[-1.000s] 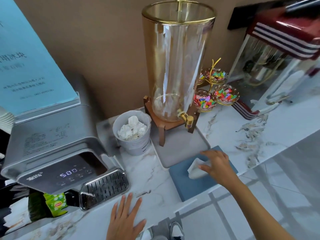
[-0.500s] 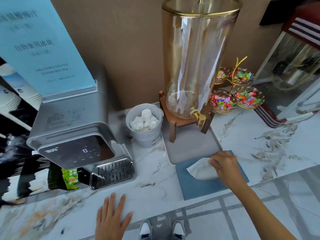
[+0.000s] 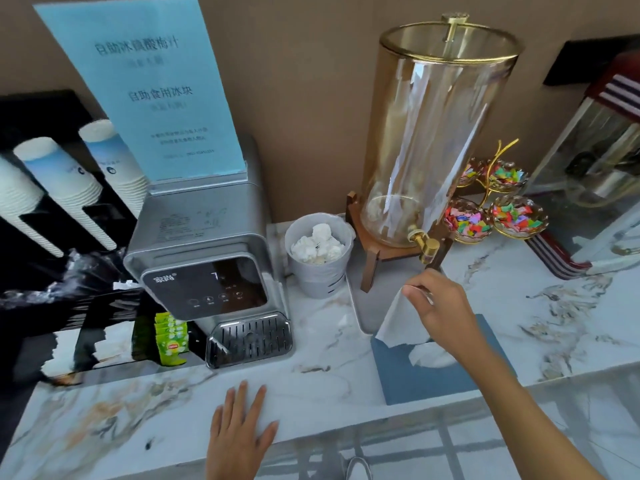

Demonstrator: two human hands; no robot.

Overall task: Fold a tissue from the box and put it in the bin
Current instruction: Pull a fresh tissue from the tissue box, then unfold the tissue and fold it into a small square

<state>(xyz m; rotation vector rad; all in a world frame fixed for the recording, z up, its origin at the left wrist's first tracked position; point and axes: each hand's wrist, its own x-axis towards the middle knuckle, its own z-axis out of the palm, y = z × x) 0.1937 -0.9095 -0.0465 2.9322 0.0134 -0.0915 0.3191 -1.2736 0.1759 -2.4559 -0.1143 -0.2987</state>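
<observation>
A flat blue tissue box (image 3: 415,382) lies near the counter's front edge, right of centre. My right hand (image 3: 440,306) pinches a white tissue (image 3: 398,320) by its top corner, and the sheet hangs above the box with its lower edge near the slot. Another tissue (image 3: 429,355) pokes up from the slot. Behind and to the left stands a small white bin (image 3: 320,268) holding several crumpled tissues. My left hand (image 3: 239,434) rests flat on the marble counter at the front edge, fingers apart, holding nothing.
A silver ice machine (image 3: 207,251) with a blue sign stands at left, paper cup stacks (image 3: 65,188) beyond it. A glass drink dispenser (image 3: 433,133) on a wooden stand sits over a grey tray (image 3: 377,306). Candy bowls (image 3: 498,209) and a popcorn machine (image 3: 602,168) are at right.
My right hand has lifted from the box top, drawing the tissue up out of the slot. The view has shifted right and down. My left hand stays flat on the counter.
</observation>
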